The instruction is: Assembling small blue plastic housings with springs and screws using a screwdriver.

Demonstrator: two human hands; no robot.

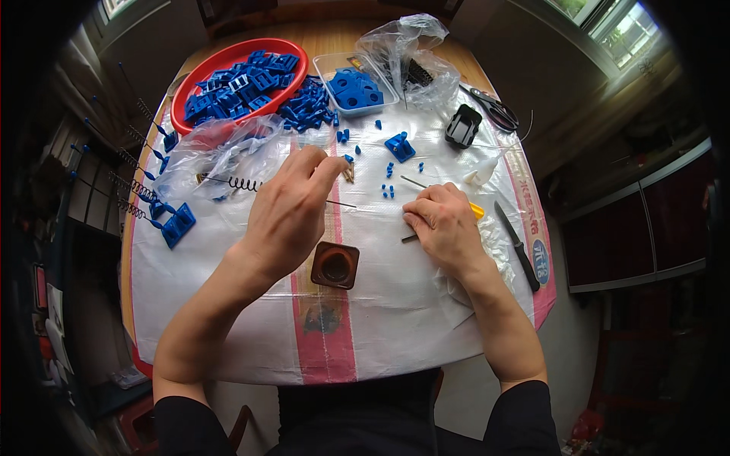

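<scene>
My left hand (pixel 293 209) is closed over the middle of a thin dark coiled wire (pixel 243 184). Its coils show left of the hand and its straight end to the right. Beside my left fingertips are a small blue piece (pixel 348 158) and a brass-coloured pin (pixel 349 173). My right hand (pixel 443 224) has its fingers curled together; what they grip is hidden. A thin dark rod (pixel 413 182) shows past its knuckles, and a yellow handle (pixel 477 210) sticks out behind it. Below and between the hands stands a brown square pot (pixel 334 266) with a round opening.
A red basin (pixel 180 99) of blue plastic parts and a clear box (pixel 390 97) stand at the back. Several blue spring assemblies (pixel 178 225) line the left edge. On the right lie a knife (pixel 518 247), scissors (pixel 496 111), a black holder (pixel 463 126) and a white bottle (pixel 483 172).
</scene>
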